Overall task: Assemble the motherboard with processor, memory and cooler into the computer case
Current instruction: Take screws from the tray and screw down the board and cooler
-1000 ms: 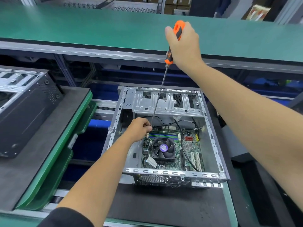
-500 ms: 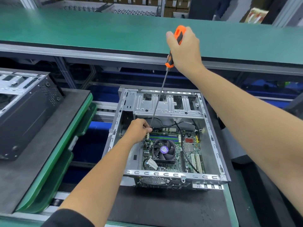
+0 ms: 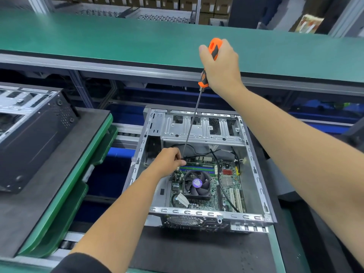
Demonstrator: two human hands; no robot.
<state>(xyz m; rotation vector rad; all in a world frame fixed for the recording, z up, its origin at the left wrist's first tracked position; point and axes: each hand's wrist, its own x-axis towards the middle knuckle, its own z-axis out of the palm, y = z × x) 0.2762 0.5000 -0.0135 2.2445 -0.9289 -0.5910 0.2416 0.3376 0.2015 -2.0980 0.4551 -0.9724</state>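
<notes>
Screwdriver slightly lower, hands unmoved

Green shelf, stacked cardboard boxes behind.

An open silver computer case lies flat below both hands; its green motherboard, carrying a black cooler fan and memory sticks, sits inside.

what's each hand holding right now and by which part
The right hand grips the screwdriver by its orange handle; the left hand pinches its shaft near the tip.
</notes>
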